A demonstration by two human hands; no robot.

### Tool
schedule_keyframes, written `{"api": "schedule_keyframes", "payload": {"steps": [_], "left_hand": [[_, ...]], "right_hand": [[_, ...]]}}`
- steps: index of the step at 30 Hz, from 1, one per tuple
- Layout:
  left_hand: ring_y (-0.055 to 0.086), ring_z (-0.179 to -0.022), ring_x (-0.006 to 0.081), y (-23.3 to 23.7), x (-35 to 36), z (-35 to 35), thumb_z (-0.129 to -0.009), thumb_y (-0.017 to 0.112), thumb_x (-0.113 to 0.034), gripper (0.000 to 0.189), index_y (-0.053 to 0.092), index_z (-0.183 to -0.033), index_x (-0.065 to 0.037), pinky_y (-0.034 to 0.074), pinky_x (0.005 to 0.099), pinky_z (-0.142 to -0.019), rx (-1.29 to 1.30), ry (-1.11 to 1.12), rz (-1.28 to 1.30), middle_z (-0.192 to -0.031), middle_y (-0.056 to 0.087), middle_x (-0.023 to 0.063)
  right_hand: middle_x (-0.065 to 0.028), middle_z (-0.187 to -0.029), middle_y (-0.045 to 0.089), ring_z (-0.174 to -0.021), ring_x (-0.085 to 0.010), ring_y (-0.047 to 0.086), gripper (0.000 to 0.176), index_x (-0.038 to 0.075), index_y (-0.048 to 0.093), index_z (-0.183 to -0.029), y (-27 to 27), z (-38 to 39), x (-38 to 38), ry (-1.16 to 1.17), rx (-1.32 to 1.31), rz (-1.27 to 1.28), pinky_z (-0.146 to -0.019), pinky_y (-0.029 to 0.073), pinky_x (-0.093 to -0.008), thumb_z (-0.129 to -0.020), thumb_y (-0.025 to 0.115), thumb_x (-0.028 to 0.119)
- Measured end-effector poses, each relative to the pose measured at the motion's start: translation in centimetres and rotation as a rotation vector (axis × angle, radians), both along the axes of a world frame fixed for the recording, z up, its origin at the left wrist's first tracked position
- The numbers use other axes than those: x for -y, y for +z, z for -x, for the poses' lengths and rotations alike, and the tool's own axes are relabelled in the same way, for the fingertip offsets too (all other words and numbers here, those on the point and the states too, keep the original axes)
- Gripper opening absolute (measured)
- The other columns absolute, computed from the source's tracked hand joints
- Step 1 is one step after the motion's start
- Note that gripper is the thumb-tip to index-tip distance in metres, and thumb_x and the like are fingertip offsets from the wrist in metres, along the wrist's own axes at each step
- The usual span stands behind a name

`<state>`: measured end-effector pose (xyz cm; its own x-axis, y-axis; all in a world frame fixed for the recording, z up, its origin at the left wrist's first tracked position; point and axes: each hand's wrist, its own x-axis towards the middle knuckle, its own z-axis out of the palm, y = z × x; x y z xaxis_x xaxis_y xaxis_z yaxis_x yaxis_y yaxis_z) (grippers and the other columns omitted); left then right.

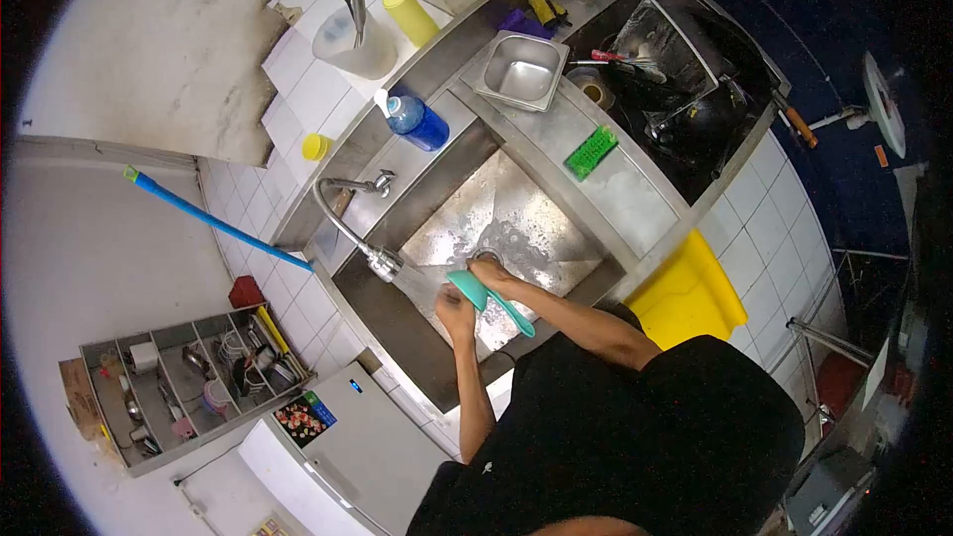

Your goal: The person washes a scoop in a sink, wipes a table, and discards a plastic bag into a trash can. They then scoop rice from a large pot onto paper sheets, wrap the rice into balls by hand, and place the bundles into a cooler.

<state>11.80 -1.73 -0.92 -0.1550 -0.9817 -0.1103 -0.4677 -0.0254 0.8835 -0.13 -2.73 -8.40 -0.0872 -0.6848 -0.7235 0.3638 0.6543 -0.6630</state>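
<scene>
1. The teal utensil is over the sink, where the faucet sprays in from the sink's left side.
2. My left hand has its fingers curled on the utensil's edge; my right hand is against its far side, but its fingers are partly hidden and I can't tell their grip.
3. I judge it light, fairly stiff, hardly fragile and slippery when wet; its narrow handle offers the surest hold.
</scene>
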Motion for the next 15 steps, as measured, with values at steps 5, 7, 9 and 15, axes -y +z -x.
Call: {"api": "schedule_keyframes", "payload": {"steps": [5, 7, 9, 15], "left_hand": [[0.056, -0.066, 0.0101, 1.1, 0.1, 0.6, -0.082, 0.06, -0.003, 0.008, 0.064, -0.088, 0.002, 0.043, 0.026, -0.059, -0.541, 0.084, -0.432, -0.075, 0.063, 0.0055], [0.052, -0.065, 0.0076, -0.7, -0.4, -0.4, -0.084, 0.057, -0.002, 0.011, 0.065, -0.09, 0.001, 0.041, 0.0243, -0.059, 0.103, -0.056, 0.022, -0.076, 0.062, 0.0021], [0.05, -0.068, 0.0076, -0.2, -0.7, -0.1, -0.087, 0.055, -0.002, 0.012, 0.065, -0.092, -0.001, 0.04, 0.0233, -0.062, 0.0, -0.131, -0.046, -0.078, 0.061, 0.0], [0.056, -0.076, 0.0091, 0.5, 1.2, 4.3, -0.093, 0.051, -0.001, 0.013, 0.06, -0.102, 0.001, 0.045, 0.0238, -0.07, -0.407, -0.044, -0.163, -0.089, 0.063, 0.003]], "right_hand": [[-0.0283, -0.113, 0.062, -0.105, -0.0369, 0.061, 0.048, -0.011, 0.061, -0.107, 1.2, -0.7, -0.3, 0.085, -0.289, -0.02, -0.088, 0.045, -0.0446, -0.089, 0.044, 0.03], [-0.03, -0.11, 0.062, -0.101, -0.0388, 0.062, 0.046, -0.011, 0.062, -0.103, 1.9, -0.2, -0.1, 0.079, -0.373, 0.012, -0.083, 0.047, -0.0451, -0.089, 0.046, 0.03], [-0.0301, -0.106, 0.064, -0.099, -0.0407, 0.063, 0.047, -0.012, 0.064, -0.098, -1.9, 0.1, -0.3, -0.049, -0.1, -0.009, -0.085, 0.049, -0.0449, -0.089, 0.047, 0.032], [-0.0266, -0.094, 0.067, -0.088, -0.0384, 0.066, 0.049, -0.009, 0.066, -0.086, -3.7, 4.1, -2.8, -0.383, -0.281, -0.337, -0.079, 0.05, -0.0438, -0.091, 0.046, 0.036]]}}
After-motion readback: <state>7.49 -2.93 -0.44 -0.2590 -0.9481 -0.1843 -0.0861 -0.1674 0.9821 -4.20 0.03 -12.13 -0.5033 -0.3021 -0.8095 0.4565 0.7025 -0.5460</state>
